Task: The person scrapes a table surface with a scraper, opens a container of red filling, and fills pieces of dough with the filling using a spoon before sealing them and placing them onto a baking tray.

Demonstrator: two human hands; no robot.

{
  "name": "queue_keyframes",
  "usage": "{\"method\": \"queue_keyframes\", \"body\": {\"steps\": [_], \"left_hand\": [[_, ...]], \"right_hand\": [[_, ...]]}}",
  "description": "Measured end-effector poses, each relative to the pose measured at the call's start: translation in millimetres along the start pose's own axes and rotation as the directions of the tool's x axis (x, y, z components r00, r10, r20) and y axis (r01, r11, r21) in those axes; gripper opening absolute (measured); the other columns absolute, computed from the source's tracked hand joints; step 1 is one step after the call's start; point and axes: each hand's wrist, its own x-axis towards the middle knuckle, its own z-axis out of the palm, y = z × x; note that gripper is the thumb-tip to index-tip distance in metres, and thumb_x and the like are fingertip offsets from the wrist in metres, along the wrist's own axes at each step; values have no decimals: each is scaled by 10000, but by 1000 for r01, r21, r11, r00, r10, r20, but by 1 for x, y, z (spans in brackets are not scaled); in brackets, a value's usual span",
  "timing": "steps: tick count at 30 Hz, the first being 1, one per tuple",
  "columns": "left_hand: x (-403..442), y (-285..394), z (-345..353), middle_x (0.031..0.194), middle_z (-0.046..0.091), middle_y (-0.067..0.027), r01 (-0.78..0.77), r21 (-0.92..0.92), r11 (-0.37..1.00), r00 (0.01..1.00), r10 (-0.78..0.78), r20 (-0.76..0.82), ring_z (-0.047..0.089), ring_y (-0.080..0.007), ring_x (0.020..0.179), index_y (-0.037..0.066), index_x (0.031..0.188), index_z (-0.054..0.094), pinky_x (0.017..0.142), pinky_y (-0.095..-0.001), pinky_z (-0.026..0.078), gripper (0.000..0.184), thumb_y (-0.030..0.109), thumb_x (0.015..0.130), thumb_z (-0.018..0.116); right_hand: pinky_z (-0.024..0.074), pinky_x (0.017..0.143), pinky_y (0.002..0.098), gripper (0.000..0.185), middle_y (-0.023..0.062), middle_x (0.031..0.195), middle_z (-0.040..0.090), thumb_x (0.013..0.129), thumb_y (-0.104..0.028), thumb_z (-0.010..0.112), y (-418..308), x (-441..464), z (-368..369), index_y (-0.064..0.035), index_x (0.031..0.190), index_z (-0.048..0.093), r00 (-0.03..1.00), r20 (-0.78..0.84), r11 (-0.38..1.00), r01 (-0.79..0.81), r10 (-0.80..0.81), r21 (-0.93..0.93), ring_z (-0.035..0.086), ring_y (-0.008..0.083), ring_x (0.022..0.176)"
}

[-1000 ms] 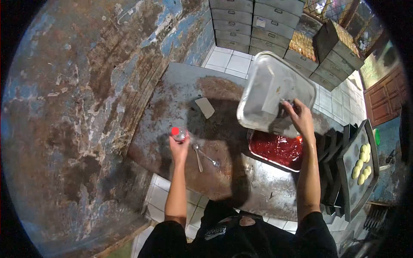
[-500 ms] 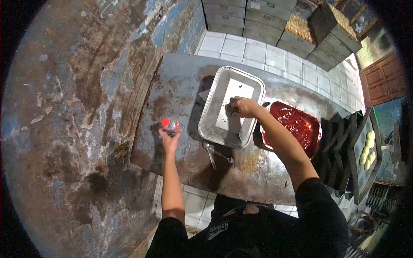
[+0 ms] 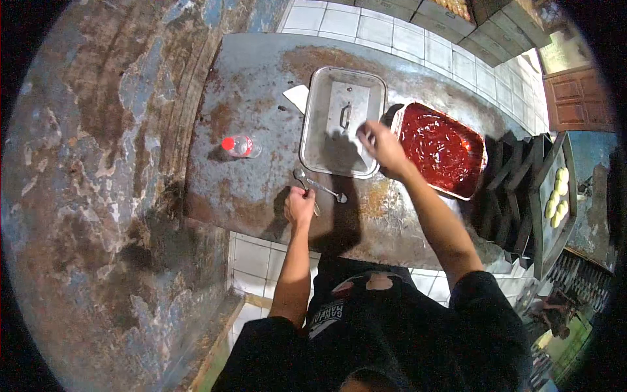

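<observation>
My left hand [image 3: 300, 205] is closed around the handle of a metal spoon [image 3: 299, 174] near the table's front edge. A second spoon [image 3: 341, 198] lies beside it. My right hand [image 3: 388, 151] is over the right rim of a rectangular metal lid [image 3: 319, 155], which has a dark handle [image 3: 344, 116] in its middle. The right fingers are curled and slightly blurred; whether they hold something small is unclear. A clear bottle with a red cap [image 3: 241, 146] lies left of the lid. Right of my right hand is a pan of glossy red filling [image 3: 436, 151].
White paper [image 3: 296, 97] pokes out at the lid's left edge. Stacked dark trays [image 3: 516, 189] stand at the table's right, the outer one carrying pale dough pieces [image 3: 558, 196]. A peeling wall [image 3: 111, 183] runs along the left. Metal boxes [image 3: 457, 32] stand beyond the tiled floor.
My left hand has let go of the bottle and taken hold of a spoon. My right hand has moved right, off the lid's middle, uncovering the handle. The view has shifted.
</observation>
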Motion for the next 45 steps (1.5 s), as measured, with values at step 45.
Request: {"method": "queue_keyframes", "body": {"steps": [45], "left_hand": [[103, 316, 132, 1071, 735, -200, -572, -454, 683, 698, 696, 169, 715, -302, 942, 1, 1195, 654, 856, -401, 543, 413, 266, 889, 733]], "right_hand": [[501, 677, 336, 289, 77, 778, 639, 946, -264, 727, 81, -498, 17, -8, 900, 601, 430, -250, 491, -658, 867, 571, 608, 154, 730]]}}
